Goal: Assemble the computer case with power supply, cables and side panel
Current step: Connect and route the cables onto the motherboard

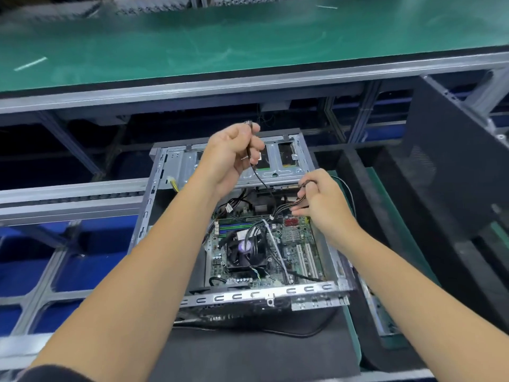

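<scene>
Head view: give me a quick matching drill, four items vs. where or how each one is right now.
Items:
1. left hand
2. right hand
3. CPU fan
4. dark side panel

States:
A. stands tilted at the right of the case
B. sits on the motherboard, untouched
C. raised over the drive cage, gripping a thin black cable
D. low at the case's right side, pinching a bundle of wires

Pairs: 1-C, 2-D, 3-B, 4-A

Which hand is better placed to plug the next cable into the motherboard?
Right hand: it pinches a wire bundle just above the motherboard. The left hand holds its black cable raised higher.
</scene>
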